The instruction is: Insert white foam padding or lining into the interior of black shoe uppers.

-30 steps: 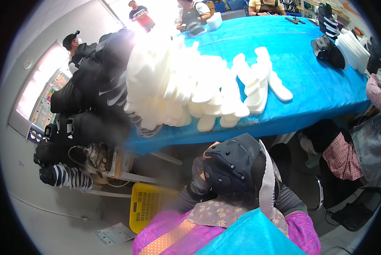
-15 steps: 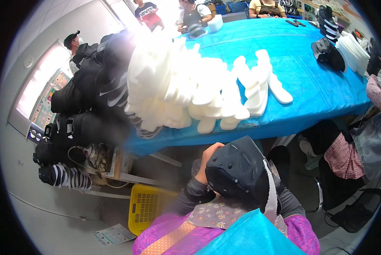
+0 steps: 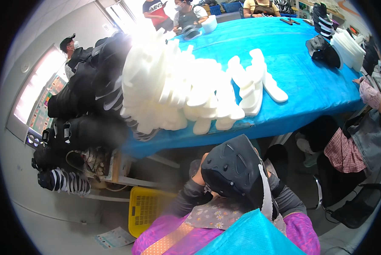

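Observation:
A black moulded shell [image 3: 232, 163] with slots and small raised studs is held up in front of my chest, above my lap. A white ragged-edged strip [image 3: 267, 193] hangs down its right side. My left hand [image 3: 197, 173] grips the shell's left edge, its fingers mostly behind it. My right hand [image 3: 269, 167] is at the right side, largely covered by the shell and strip; a little skin shows past the edge. Beyond the shell, white foam pieces [image 3: 201, 95] lie heaped on the blue-covered table [image 3: 292, 51].
Black padded pieces [image 3: 78, 89] are stacked high at the left. Below stands a yellow basket [image 3: 146, 208]. A black chair [image 3: 354, 208] and a seated person in a checked garment [image 3: 347, 148] are at the right. Several people work around the table's far side.
My left fingers have slid from the shell's upper left edge down and behind its left side. The shell has tilted slightly. The whole view has shifted a little.

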The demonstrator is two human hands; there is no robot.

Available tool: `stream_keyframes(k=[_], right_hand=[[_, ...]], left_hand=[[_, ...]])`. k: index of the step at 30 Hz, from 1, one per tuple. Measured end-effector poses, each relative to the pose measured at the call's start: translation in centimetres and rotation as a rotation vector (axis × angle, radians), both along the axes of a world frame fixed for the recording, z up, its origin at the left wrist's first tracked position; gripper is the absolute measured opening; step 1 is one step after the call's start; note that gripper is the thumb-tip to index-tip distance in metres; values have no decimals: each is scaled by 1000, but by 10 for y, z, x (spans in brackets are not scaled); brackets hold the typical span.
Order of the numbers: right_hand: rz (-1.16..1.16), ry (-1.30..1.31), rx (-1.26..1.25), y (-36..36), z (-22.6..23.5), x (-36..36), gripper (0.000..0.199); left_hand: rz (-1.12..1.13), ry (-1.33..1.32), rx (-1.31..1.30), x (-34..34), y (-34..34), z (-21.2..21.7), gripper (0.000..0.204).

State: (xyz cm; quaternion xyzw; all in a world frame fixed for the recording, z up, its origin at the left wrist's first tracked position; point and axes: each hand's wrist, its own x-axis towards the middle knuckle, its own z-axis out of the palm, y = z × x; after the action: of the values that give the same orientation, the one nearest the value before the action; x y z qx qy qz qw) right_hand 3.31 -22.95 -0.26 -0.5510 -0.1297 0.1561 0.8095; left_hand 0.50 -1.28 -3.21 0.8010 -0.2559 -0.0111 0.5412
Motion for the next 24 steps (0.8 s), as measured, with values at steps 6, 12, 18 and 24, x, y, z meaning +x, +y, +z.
stream_keyframes(k=[6, 12, 18, 24], right_hand=[[58, -46, 54, -10, -27, 7, 23], [58, -191, -130, 1, -21, 20, 29], [-45, -261, -194, 0, -35, 24, 33], [75, -163, -113, -10, -32, 24, 34]], left_hand=[[128, 48, 24, 8, 4, 10, 20], [120, 304, -237, -2, -16, 20, 32], [137, 62, -66, -1, -34, 23, 30], [140, 16, -28, -8, -35, 23, 29]])
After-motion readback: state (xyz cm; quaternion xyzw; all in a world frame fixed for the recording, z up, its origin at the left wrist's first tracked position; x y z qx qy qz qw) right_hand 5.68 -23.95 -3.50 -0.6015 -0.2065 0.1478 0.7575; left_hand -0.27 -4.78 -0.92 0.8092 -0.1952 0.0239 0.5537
